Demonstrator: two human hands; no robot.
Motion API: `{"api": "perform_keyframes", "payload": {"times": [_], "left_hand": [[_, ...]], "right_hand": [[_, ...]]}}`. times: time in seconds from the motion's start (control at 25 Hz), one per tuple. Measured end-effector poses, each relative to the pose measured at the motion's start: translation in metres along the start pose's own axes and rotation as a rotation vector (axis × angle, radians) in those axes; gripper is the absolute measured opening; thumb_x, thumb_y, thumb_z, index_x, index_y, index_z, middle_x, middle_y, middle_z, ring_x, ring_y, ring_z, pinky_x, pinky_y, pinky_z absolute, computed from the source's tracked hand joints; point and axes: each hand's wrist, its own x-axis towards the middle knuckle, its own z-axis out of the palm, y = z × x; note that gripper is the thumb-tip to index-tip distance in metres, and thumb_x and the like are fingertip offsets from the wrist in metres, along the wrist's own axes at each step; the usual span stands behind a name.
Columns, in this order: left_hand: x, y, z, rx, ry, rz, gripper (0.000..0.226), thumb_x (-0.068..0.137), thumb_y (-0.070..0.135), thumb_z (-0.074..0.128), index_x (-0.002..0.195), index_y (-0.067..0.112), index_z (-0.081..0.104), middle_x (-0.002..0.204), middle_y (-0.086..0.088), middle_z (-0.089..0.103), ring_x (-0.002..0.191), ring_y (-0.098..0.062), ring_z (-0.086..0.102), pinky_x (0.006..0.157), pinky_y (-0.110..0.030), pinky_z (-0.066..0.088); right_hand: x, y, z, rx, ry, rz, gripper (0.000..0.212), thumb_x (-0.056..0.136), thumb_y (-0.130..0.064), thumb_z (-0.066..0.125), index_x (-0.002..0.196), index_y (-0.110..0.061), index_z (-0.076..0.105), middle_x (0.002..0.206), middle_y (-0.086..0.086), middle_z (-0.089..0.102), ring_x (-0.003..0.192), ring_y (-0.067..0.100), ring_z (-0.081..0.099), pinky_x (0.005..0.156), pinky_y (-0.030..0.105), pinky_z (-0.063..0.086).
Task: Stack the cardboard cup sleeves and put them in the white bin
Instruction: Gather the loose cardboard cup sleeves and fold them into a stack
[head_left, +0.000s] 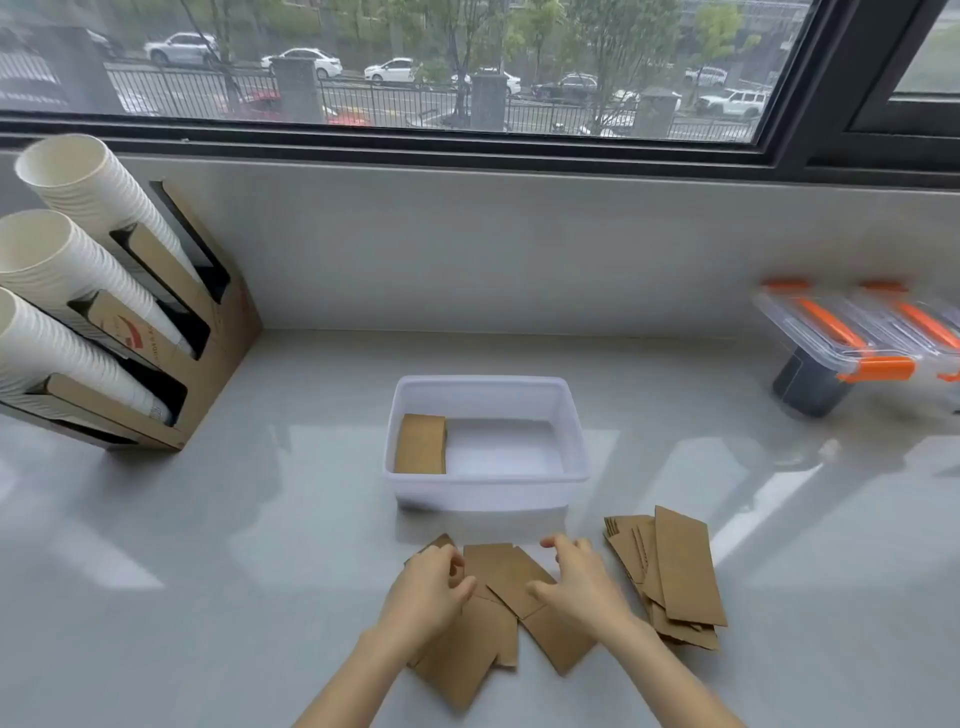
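So the white bin (487, 387) is a plain translucent-white rectangular tub sitting upright on the counter, open top. Inside, a small neat stack of brown sleeves (421, 444) lies flat against its left wall, rest of the floor bare. Just in front of the bin there's a loose fan of flattened cardboard sleeves (511, 577), overlapping each other at different angles. To the right of those sits a messier pile of sleeves (680, 577), roughly aligned lengthwise, one long sleeve lying on top.

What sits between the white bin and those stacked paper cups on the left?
Nothing: in the head view, only bare grey countertop separates the white bin from the paper cups.
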Motion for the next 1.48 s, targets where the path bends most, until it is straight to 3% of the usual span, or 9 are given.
{"api": "perform_keyframes", "payload": {"times": [0.16,0.44,0.68,0.88,1.04,1.16,1.24,1.36,1.48], "left_hand": [[0.001,0.001,0.010,0.135,-0.010,-0.050,0.036,0.086,0.039,0.052,0.110,0.013,0.053,0.113,-0.003,0.054,0.109,-0.020,0.051,0.094,-0.033,0.042],[0.002,0.017,0.020,0.313,0.038,-0.136,0.039,0.085,0.043,0.051,0.108,0.011,0.048,0.117,-0.006,0.058,0.112,-0.025,0.052,0.098,-0.035,0.034],[0.009,0.017,0.022,-0.043,-0.012,-0.263,0.024,0.081,0.028,0.055,0.100,0.015,0.049,0.115,-0.004,0.060,0.111,-0.022,0.054,0.092,-0.031,0.042],[0.013,0.021,0.021,-0.312,-0.003,-0.289,0.014,0.083,0.019,0.056,0.096,0.016,0.050,0.093,0.001,0.056,0.093,-0.017,0.055,0.090,-0.029,0.044],[0.015,0.014,0.018,-0.486,0.009,-0.250,0.016,0.083,0.014,0.058,0.097,0.013,0.066,0.089,0.000,0.065,0.095,-0.019,0.062,0.090,-0.030,0.049],[0.017,0.010,0.009,-0.664,0.012,-0.250,0.010,0.084,0.014,0.059,0.088,0.013,0.068,0.089,-0.003,0.068,0.092,-0.021,0.064,0.095,-0.039,0.050],[0.016,0.013,0.001,-0.731,0.018,-0.232,0.013,0.087,0.014,0.055,0.081,0.015,0.067,0.088,-0.005,0.068,0.089,-0.020,0.061,0.086,-0.034,0.050],[0.010,0.023,-0.011,-0.863,-0.029,-0.180,0.016,0.091,0.011,0.049,0.091,0.007,0.065,0.095,-0.012,0.066,0.089,-0.020,0.061,0.076,-0.022,0.051],[0.006,0.031,-0.016,-0.930,-0.092,-0.132,0.024,0.091,0.014,0.050,0.108,0.002,0.063,0.109,-0.016,0.068,0.101,-0.025,0.065,0.084,-0.030,0.055]], "right_hand": [[0.000,0.004,0.009,-0.076,-0.015,0.061,0.062,0.080,-0.033,0.058,0.133,-0.019,0.031,0.136,0.011,0.035,0.129,0.027,0.031,0.103,0.036,0.036],[0.003,0.006,0.012,-0.100,-0.025,0.080,0.046,0.080,-0.030,0.058,0.121,-0.018,0.040,0.128,0.009,0.043,0.120,0.025,0.039,0.096,0.034,0.040],[0.004,0.007,0.013,-0.032,-0.023,0.097,0.046,0.080,-0.032,0.060,0.118,-0.016,0.041,0.126,0.008,0.042,0.120,0.023,0.040,0.090,0.030,0.040],[0.006,0.010,0.013,0.085,0.005,0.111,0.043,0.077,-0.034,0.063,0.113,-0.018,0.045,0.113,0.005,0.042,0.114,0.021,0.043,0.087,0.028,0.039],[0.007,0.012,0.004,0.457,0.056,0.107,0.013,0.080,-0.021,0.062,0.087,-0.022,0.051,0.098,0.006,0.054,0.083,0.016,0.052,0.071,0.027,0.044],[0.003,0.012,-0.011,0.799,0.020,0.082,0.004,0.086,-0.014,0.057,0.090,-0.015,0.057,0.097,0.008,0.062,0.083,0.017,0.059,0.066,0.022,0.049],[0.004,0.011,-0.020,0.979,0.007,0.048,0.011,0.087,-0.011,0.056,0.097,-0.009,0.059,0.096,0.009,0.065,0.084,0.018,0.061,0.068,0.022,0.050],[0.007,0.007,-0.028,1.103,0.018,0.009,0.014,0.087,-0.012,0.056,0.101,-0.009,0.060,0.099,0.009,0.067,0.089,0.020,0.063,0.076,0.026,0.052],[0.009,-0.004,-0.024,1.095,0.033,0.001,0.010,0.087,-0.013,0.056,0.097,-0.011,0.060,0.100,0.009,0.066,0.093,0.022,0.062,0.082,0.031,0.051]]}}
